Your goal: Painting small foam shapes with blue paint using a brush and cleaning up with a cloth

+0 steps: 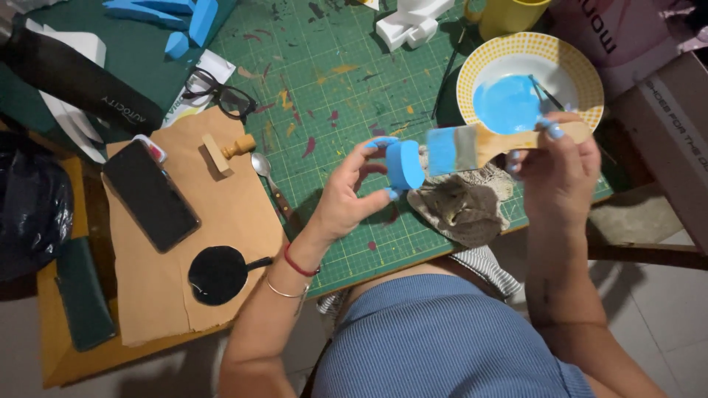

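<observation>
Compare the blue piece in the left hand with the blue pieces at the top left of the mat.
The held piece is small and rounded; the top-left pieces are long and angular. The held piece is up off the mat, pinched in the left hand with the brush at it; the top-left pieces lie flat, untouched. Both are the same bright blue.

Brush [472, 147] on blue piece [404, 165], both hands

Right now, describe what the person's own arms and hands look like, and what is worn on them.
Both arms are bare, with no sleeves. The left hand has a red cord bracelet at the wrist and a thin metal bangle just below it. The right hand wears nothing on the wrist. Fingernails on both hands are light blue, and blue paint marks the fingertips.
</observation>
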